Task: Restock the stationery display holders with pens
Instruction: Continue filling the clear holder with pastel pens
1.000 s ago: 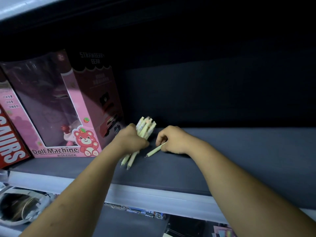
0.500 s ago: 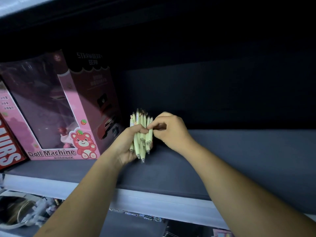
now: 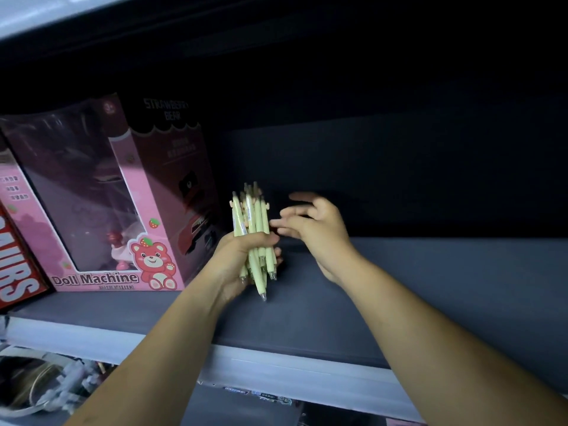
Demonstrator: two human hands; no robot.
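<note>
Shelf, dark grey-blue, flat board with a pale front edge running from lower left to lower right. At the left end a pink windowed box, lettered "Doll Machine" and printed with a strawberry bear, stands upright on the board, turned at an angle so that its dark side panel faces right. Just left of it, overlapping its lower corner, stands a red box with large white letters, cut off by the frame edge.
</note>
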